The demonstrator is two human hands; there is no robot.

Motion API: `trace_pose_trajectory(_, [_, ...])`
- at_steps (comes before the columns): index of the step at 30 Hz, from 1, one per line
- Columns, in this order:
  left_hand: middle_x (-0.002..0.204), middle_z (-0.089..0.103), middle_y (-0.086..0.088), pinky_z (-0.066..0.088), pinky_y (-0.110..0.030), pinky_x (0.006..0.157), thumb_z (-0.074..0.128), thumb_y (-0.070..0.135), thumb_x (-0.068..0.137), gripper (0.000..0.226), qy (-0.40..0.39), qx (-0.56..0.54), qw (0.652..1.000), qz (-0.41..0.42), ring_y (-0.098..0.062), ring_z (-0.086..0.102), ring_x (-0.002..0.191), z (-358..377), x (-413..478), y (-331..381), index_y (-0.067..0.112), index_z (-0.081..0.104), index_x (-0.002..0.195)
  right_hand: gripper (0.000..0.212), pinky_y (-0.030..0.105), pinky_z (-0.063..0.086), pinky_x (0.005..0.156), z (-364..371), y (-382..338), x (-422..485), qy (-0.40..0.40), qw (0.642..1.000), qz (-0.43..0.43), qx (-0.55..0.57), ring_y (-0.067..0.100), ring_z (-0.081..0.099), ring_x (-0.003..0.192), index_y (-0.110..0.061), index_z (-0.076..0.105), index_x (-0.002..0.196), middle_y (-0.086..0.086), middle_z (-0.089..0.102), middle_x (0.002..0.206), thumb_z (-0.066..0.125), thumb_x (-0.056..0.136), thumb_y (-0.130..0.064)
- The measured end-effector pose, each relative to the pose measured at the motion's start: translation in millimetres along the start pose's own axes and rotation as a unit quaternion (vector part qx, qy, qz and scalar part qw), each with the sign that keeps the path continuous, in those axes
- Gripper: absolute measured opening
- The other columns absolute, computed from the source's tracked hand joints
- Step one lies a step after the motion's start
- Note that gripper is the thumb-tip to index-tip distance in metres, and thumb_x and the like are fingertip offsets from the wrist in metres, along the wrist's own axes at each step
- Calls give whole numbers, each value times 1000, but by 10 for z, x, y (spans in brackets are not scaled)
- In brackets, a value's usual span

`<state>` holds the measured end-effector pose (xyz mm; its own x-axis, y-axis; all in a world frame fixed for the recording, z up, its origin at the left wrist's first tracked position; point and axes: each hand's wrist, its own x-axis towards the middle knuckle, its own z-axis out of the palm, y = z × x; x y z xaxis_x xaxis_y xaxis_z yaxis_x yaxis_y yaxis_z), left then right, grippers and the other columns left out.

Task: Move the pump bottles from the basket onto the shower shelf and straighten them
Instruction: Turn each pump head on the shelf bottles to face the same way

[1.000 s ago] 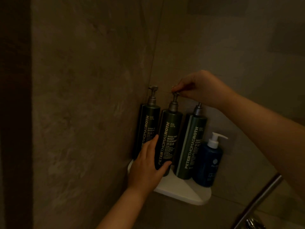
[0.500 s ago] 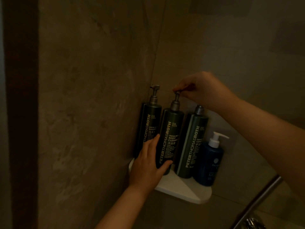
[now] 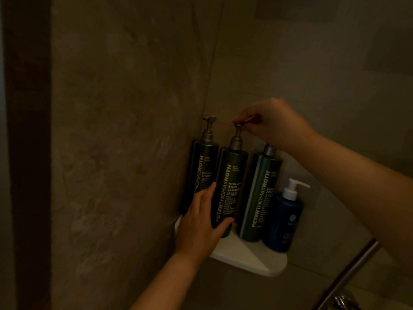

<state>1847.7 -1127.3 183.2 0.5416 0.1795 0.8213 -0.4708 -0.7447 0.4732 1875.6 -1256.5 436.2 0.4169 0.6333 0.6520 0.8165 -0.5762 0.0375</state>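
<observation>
Three tall dark green pump bottles stand in a row on the white corner shelf (image 3: 252, 256): the shampoo bottle (image 3: 202, 166) at the left against the wall, the body cleanser bottle (image 3: 230, 186) in the middle, the conditioner bottle (image 3: 260, 193) to its right. My left hand (image 3: 202, 222) wraps the lower body of the body cleanser bottle. My right hand (image 3: 272, 124) pinches that bottle's pump head from above and hides the conditioner's pump top. The basket is out of view.
A smaller blue pump bottle (image 3: 285, 222) with a white pump stands at the shelf's right end. Brown tiled walls meet in the corner behind the bottles. A metal rail (image 3: 348, 271) and a chrome fitting (image 3: 344, 302) sit at the lower right.
Both hands keep their hold on the middle bottle. The view has shifted slightly; the bottles and hands show almost no movement.
</observation>
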Motion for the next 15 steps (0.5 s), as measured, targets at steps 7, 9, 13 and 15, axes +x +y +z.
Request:
trace_pose_trajectory(7, [127, 16, 36, 39, -23, 91, 60, 57, 79, 85, 3, -1, 1000, -2, 9, 29, 118, -9, 1, 2, 60, -3, 136, 27, 6, 45, 72, -31, -33, -11, -11, 1000, 3, 13, 2, 63, 80, -23, 72, 101, -9, 69, 90, 65, 82, -6])
trace_pose_trajectory(9, [128, 17, 35, 40, -24, 92, 59, 58, 78, 85, 3, 0, 1000, -2, 8, 30, 119, -10, 0, 4, 59, -3, 136, 36, 3, 42, 73, -50, -44, -10, -35, 999, 1, 6, 2, 61, 85, -22, 65, 113, -8, 67, 98, 62, 83, -3])
trace_pose_trajectory(13, [137, 28, 19, 42, -28, 96, 59, 59, 77, 84, 7, 8, 1000, -1, 3, 34, 122, -17, -4, 25, 55, 2, 139, 56, 28, 50, 86, -95, -32, -34, -71, 997, 26, 6, 9, 61, 97, -24, 48, 130, -3, 61, 119, 69, 79, -18])
trace_pose_trajectory(15, [138, 30, 14, 39, -28, 97, 58, 60, 76, 84, 15, 21, 1000, 2, 2, 32, 123, -24, -6, 48, 50, 6, 141, 69, 36, 50, 89, -89, -30, -71, -101, 993, 40, -34, 10, 58, 103, -27, 44, 133, -6, 58, 123, 75, 72, -36])
